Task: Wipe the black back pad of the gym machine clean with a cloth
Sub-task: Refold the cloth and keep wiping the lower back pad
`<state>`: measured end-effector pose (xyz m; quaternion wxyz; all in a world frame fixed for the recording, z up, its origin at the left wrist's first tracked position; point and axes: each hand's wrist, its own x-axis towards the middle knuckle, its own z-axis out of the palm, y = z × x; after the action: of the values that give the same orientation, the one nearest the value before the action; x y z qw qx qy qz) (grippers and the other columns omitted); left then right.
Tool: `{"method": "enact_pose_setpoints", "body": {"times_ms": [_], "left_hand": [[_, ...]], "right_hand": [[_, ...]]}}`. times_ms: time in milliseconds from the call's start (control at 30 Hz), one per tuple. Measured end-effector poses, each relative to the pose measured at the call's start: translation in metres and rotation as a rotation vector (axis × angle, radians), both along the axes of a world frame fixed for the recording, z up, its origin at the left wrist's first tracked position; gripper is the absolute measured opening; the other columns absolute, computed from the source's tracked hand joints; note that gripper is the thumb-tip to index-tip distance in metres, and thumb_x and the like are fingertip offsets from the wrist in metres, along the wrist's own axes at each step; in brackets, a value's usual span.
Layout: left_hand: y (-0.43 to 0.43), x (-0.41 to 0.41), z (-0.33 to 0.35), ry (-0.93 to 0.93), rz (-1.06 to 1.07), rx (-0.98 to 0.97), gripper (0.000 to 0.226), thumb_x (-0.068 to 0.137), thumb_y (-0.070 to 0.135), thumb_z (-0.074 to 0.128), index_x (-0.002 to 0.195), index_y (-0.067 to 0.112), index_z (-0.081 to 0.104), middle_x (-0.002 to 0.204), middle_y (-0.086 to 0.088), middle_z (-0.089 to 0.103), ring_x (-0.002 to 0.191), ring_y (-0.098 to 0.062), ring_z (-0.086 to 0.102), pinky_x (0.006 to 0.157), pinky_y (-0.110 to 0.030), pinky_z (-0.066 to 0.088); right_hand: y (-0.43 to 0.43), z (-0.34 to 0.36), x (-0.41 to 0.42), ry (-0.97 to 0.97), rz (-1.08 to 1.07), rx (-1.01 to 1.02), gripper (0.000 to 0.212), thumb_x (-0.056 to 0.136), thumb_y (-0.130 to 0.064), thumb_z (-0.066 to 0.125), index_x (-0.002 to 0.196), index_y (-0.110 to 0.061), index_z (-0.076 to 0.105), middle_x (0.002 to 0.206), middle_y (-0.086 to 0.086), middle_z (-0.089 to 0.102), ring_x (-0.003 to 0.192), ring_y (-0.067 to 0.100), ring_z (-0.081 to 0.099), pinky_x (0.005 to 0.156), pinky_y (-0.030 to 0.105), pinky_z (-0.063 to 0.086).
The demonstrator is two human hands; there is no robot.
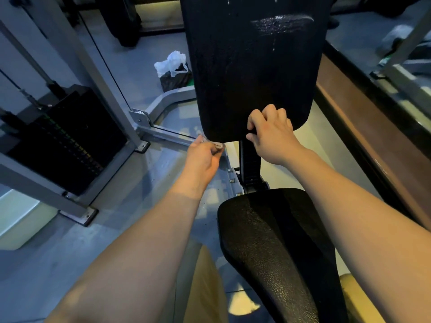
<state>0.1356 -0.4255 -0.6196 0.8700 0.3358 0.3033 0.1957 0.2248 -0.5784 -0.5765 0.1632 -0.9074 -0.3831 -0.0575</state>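
Back pad stands upright on its post, straight ahead above the seat pad; one of each. Left hand pinches one small crumpled cloth in curled fingers, touching the pad's lower left corner. Right hand grips the pad's bottom edge, fingers curled over the front, thumb below. Cloth looks light, limp, maybe damp: better bunched in the palm than at the tips, else it may slip. Pad looks stiff with a soft skin, probably slick where wet; wet streak near the top not yet wiped. Bracing at the bottom edge seems right.
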Motion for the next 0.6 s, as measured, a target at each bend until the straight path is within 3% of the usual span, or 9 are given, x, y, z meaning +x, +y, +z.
{"method": "enact_pose_setpoints", "body": {"times_ms": [100, 200, 300, 367, 433, 600], "left_hand": [[0.001, -0.009, 0.017, -0.026, 0.054, 0.186, 0.058, 0.090, -0.022, 0.029, 0.123, 0.009, 0.065, 0.108, -0.015, 0.069, 0.103, -0.027, 0.062, 0.102, -0.042, 0.048], [0.018, -0.011, 0.026, 0.042, -0.017, 0.604, 0.061, 0.094, -0.012, 0.034, 0.133, 0.023, 0.064, 0.103, -0.009, 0.070, 0.091, -0.018, 0.059, 0.086, -0.033, 0.049], [0.024, -0.022, 0.022, 0.175, -0.167, 0.986, 0.065, 0.097, -0.003, 0.040, 0.152, 0.032, 0.042, 0.098, -0.007, 0.066, 0.082, -0.006, 0.056, 0.079, -0.021, 0.048], [0.018, -0.035, 0.015, 0.177, -0.235, 1.030, 0.067, 0.101, 0.005, 0.049, 0.157, 0.035, 0.030, 0.110, -0.003, 0.069, 0.094, -0.002, 0.062, 0.087, -0.013, 0.048], [0.016, -0.037, 0.012, 0.205, -0.233, 1.088, 0.067, 0.100, 0.011, 0.058, 0.156, 0.036, 0.031, 0.118, 0.010, 0.069, 0.108, 0.003, 0.062, 0.093, -0.009, 0.046], [0.014, -0.027, 0.032, 0.254, 0.027, 1.110, 0.049, 0.097, 0.002, 0.062, 0.143, 0.016, 0.057, 0.100, 0.003, 0.071, 0.082, 0.016, 0.063, 0.083, -0.005, 0.048]], "right_hand": [[0.002, 0.000, -0.002, -0.004, -0.023, 0.009, 0.020, 0.102, -0.030, 0.060, 0.114, -0.025, 0.044, 0.111, -0.003, 0.028, 0.100, 0.020, 0.028, 0.091, 0.037, 0.032], [0.003, 0.000, -0.004, -0.014, -0.043, 0.005, 0.020, 0.102, -0.029, 0.059, 0.113, -0.025, 0.044, 0.110, -0.003, 0.027, 0.100, 0.020, 0.026, 0.089, 0.035, 0.030], [0.005, 0.000, -0.005, -0.010, -0.062, 0.006, 0.020, 0.101, -0.028, 0.059, 0.113, -0.025, 0.044, 0.110, -0.002, 0.027, 0.099, 0.021, 0.026, 0.089, 0.036, 0.030], [0.005, -0.001, -0.006, -0.014, -0.067, 0.006, 0.020, 0.101, -0.027, 0.060, 0.113, -0.024, 0.044, 0.110, -0.002, 0.027, 0.099, 0.021, 0.027, 0.089, 0.036, 0.031], [0.005, -0.002, -0.006, -0.020, -0.062, 0.001, 0.020, 0.101, -0.026, 0.060, 0.113, -0.024, 0.044, 0.110, -0.001, 0.027, 0.099, 0.021, 0.027, 0.089, 0.036, 0.031], [0.005, 0.000, -0.005, -0.022, -0.050, 0.002, 0.020, 0.101, -0.027, 0.060, 0.114, -0.024, 0.044, 0.110, -0.002, 0.027, 0.098, 0.021, 0.027, 0.088, 0.037, 0.032]]}}
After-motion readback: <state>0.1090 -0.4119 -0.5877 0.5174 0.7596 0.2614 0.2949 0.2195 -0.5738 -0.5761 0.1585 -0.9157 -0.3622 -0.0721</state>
